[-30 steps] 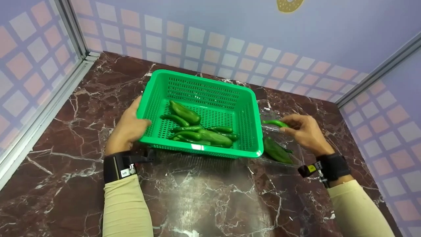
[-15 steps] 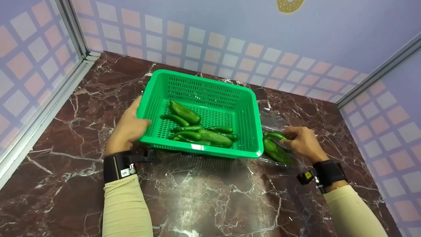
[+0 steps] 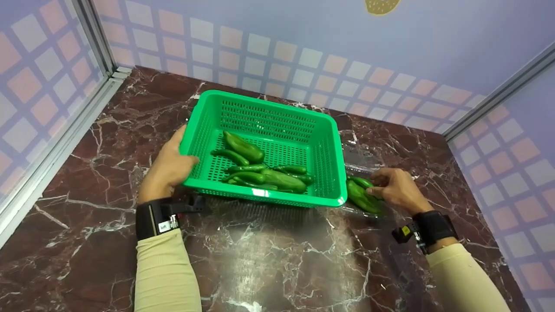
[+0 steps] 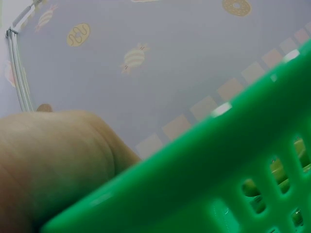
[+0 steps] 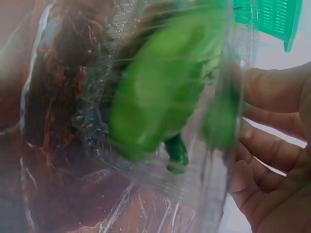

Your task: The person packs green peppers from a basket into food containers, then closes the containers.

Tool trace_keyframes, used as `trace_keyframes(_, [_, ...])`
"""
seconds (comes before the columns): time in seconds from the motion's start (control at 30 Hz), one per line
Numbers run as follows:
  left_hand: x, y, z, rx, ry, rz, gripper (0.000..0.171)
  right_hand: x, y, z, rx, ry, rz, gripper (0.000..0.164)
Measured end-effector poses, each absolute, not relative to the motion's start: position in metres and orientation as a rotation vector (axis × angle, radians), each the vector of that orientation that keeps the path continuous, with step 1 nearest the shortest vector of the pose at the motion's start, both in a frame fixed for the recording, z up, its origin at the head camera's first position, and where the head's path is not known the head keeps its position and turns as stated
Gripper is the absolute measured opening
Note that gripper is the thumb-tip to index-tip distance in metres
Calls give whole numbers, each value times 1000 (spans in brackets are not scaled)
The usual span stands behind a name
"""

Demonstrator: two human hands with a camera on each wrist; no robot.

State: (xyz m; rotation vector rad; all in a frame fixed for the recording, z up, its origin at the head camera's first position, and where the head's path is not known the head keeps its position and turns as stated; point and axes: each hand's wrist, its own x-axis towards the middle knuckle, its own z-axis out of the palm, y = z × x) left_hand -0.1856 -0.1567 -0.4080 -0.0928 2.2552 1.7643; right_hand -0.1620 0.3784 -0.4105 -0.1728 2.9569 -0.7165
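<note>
My left hand [image 3: 167,167] grips the left rim of a green plastic basket [image 3: 277,102], thumb over the edge. Several green peppers lie inside, including a broad pepper [image 3: 245,148] and a small curved chili [image 3: 232,156]. Right of the basket, my right hand [image 3: 396,188] is at a clear plastic tray [image 5: 189,194] containing a large green pepper [image 5: 155,87]. A slimmer chili [image 3: 360,181] rests beside that pepper, close to my fingertips. In the right wrist view the thumb and fingers stand apart, just outside the tray's transparent wall.
The reddish-brown marbled tabletop [image 3: 269,264] extends in front of the basket. Tiled-pattern walls [image 3: 299,56] rise behind it and on both sides. A metal frame strip [image 3: 56,158] runs along the left edge.
My right hand has come down toward the tray with the slim chili, which now lies beside the large pepper with the fingers apart. The left hand and basket have stayed put.
</note>
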Motion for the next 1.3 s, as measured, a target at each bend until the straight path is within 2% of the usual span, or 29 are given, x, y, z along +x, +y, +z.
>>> trace_keyframes(0.53, [-184, -157, -407, -100, 2228, 1795, 98, -168, 376, -415, -297, 3019, -560, 17])
trace_keyframes(1.3, [-185, -156, -408, -103, 2234, 1785, 97, -165, 372, -431, -397, 3240, -504, 18])
